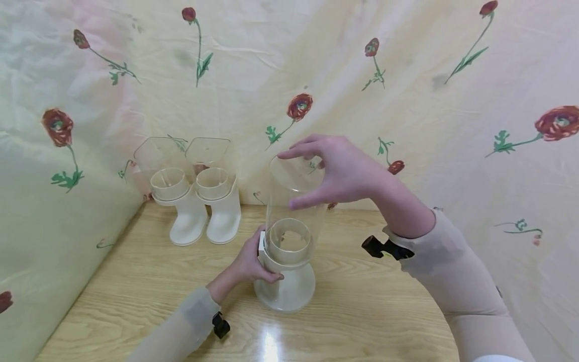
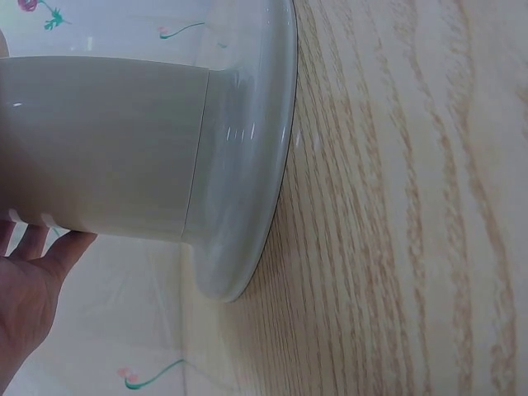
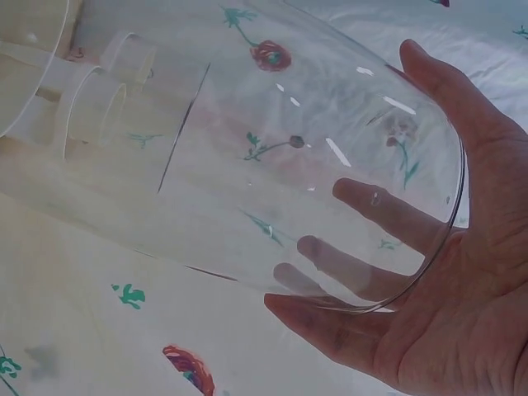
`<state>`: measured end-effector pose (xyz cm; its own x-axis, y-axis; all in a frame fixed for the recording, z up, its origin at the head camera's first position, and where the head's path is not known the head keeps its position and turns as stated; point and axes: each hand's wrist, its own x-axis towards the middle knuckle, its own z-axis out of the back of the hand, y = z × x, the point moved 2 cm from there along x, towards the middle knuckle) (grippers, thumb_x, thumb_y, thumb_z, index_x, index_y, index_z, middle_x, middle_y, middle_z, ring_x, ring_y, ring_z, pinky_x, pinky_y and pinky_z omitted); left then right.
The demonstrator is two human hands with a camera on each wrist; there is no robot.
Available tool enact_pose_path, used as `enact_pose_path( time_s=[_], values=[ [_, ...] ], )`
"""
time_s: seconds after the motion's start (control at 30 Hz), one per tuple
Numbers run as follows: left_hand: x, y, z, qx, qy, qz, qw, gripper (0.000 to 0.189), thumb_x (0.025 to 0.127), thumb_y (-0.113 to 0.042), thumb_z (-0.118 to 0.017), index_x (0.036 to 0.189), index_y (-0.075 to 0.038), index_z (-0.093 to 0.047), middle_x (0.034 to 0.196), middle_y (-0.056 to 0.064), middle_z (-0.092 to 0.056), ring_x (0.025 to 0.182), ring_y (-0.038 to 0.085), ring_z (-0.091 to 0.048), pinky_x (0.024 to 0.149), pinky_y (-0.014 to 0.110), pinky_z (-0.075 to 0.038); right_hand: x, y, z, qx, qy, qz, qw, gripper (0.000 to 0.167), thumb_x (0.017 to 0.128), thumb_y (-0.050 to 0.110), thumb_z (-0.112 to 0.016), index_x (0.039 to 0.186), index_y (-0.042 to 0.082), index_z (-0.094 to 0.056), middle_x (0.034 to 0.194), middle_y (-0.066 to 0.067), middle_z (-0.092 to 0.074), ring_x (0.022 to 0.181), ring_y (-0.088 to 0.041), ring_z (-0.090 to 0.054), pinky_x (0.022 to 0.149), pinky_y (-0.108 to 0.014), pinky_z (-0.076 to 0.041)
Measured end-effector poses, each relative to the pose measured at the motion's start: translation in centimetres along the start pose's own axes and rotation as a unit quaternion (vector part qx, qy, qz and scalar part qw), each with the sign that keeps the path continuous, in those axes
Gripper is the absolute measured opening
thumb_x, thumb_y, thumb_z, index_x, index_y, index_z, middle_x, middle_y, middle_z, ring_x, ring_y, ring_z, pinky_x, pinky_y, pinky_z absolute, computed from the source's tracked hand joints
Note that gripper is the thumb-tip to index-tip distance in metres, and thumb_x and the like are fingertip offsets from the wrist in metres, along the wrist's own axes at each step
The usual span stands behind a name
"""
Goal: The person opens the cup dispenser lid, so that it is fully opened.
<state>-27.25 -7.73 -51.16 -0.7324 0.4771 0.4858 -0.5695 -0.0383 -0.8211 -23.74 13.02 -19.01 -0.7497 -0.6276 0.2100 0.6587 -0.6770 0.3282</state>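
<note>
In the head view a white stand [image 1: 286, 294] with a round foot stands upright on the table. A tall clear cylinder [image 1: 282, 206] rises from it around a cream ring [image 1: 290, 255]. My left hand [image 1: 253, 261] grips the stand just below the ring, thumb at the front. The left wrist view shows fingers against the stand's smooth body [image 2: 107, 148]. Up at the cylinder's rim, my right hand [image 1: 346, 173] holds the cylinder with thumb and fingers spread round it. In the right wrist view some fingers show through the clear wall [image 3: 239, 206].
Behind on the left stand two similar white stands [image 1: 187, 221] side by side, each topped with a clear container [image 1: 208, 151]. A wood-grain table [image 1: 371, 301] lies underneath. Flowered cloth [image 1: 253, 65] hangs close behind and along the left.
</note>
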Motion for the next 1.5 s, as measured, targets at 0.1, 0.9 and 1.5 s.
enact_pose_path(
  time_s=[0.1,0.9,1.5],
  values=[
    [0.0,-0.1,0.1,-0.001,-0.003,0.011,0.9999,0.119,0.053,-0.013,-0.101,0.156,-0.015,-0.04,0.143,0.014,-0.065,0.13,0.026,-0.064,0.119,0.036,-0.05,-0.2,0.3,-0.1,-0.007,-0.003,0.005,1.0,0.084,0.07,0.048,-0.098,0.146,0.031,-0.065,0.15,0.002,-0.062,0.132,-0.018,-0.058,0.102,-0.043,-0.058],
    [-0.1,-0.1,-0.1,0.0,-0.007,0.0,1.0,0.118,0.054,-0.01,-0.1,0.156,-0.009,-0.04,0.142,0.018,-0.065,0.128,0.036,-0.065,0.117,0.035,-0.051,-0.5,0.4,0.1,-0.016,-0.011,0.0,0.9998,0.085,0.07,0.051,-0.098,0.145,0.028,-0.065,0.147,0.005,-0.062,0.128,-0.02,-0.06,0.103,-0.042,-0.056],
    [-1.1,-0.5,-0.9,-0.009,-0.03,0.002,0.9995,0.123,0.063,-0.013,-0.098,0.165,-0.015,-0.028,0.148,0.019,-0.057,0.13,0.023,-0.061,0.112,0.034,-0.055,-1.8,-1.6,1.1,0.007,0.042,0.076,0.9962,0.086,0.077,0.035,-0.096,0.15,0.021,-0.055,0.151,0.007,-0.058,0.127,-0.021,-0.06,0.101,-0.049,-0.061]
  ],
)
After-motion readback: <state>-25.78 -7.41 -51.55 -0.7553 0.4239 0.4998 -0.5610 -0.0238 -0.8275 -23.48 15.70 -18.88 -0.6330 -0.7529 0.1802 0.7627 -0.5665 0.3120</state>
